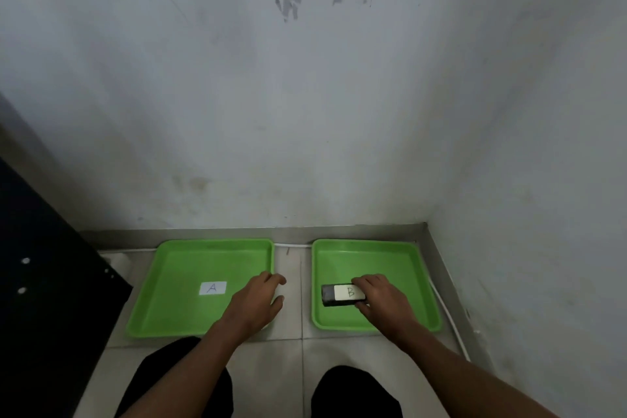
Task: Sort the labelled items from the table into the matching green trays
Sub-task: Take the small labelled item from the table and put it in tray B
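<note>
Right hand (380,299) gripping dark B-labelled block (342,294)

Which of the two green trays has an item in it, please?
The right tray, where the right hand holds a dark block labelled B. The left tray shows only its A label.

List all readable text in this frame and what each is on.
"A": handwritten on a white paper label lying in the left green tray.
"B": handwritten on a white label on the dark block held by the right hand in the right green tray.
No other text visible.
</note>
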